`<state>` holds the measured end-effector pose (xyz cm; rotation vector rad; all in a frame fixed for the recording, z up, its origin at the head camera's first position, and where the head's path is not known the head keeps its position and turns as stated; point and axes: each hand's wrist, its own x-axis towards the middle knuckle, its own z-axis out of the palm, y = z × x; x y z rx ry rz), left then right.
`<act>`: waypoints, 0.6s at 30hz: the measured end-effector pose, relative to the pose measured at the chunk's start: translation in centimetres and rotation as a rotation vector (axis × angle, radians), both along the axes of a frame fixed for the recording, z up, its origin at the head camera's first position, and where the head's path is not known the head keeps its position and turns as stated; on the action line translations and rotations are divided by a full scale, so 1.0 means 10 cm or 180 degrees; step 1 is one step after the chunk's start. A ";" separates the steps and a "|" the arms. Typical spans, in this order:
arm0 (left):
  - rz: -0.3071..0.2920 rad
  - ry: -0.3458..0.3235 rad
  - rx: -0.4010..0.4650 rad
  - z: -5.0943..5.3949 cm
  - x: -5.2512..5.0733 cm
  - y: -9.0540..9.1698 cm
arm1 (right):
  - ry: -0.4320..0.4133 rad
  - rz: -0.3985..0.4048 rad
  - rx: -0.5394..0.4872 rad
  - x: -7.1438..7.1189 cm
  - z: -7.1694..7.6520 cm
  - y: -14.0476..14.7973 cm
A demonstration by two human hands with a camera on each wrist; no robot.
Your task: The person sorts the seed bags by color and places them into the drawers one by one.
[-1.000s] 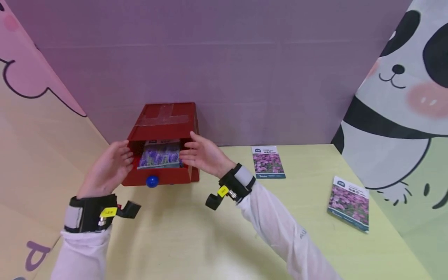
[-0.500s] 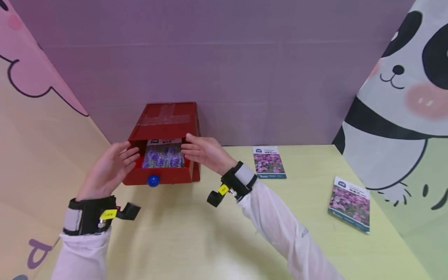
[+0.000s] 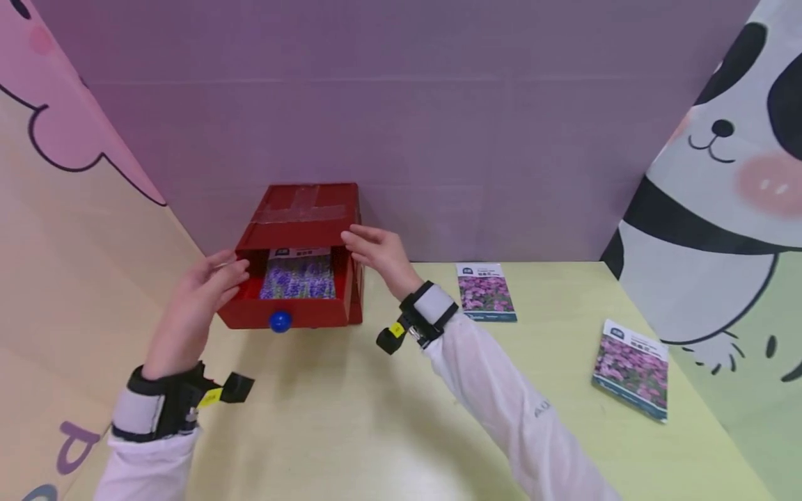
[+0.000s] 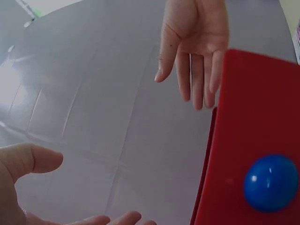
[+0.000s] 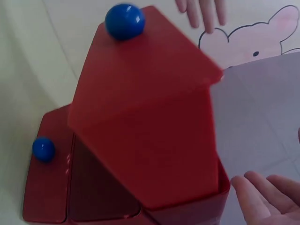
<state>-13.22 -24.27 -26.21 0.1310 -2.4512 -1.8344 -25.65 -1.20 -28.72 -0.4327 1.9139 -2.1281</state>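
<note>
Left hand (image 3: 194, 299) left of red drawer (image 3: 319, 313), right hand (image 3: 383, 257) right; both empty, fingers loosely extended. Lavender packet (image 3: 299, 277) lies inside, drawer standing out nearward from red cabinet (image 3: 297, 229). I'd judge: push square, keep packet low, fingertips clear of the cabinet's edge.

Pale yellow table (image 3: 338, 417), softly lit
The table has a creased purple wall (image 3: 432, 146) behind it, a panda-printed panel (image 3: 714, 278) to its right, a beige-and-pink panel (image 3: 81, 271) to its left.
</note>
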 end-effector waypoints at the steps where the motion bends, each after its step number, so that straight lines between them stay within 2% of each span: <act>1: 0.0030 0.0031 -0.0089 0.01 0.01 0.01 | 0.0028 -0.0051 0.0027 -0.02 -0.01 0.00; 8: 0.0137 0.0245 -0.0477 -0.01 0.10 0.07 | 0.0101 -0.0324 0.0126 -0.15 -0.11 0.00; 18: 0.0307 0.0443 -0.0947 -0.06 0.20 0.15 | 0.0265 -0.0637 0.0605 -0.31 -0.25 -0.03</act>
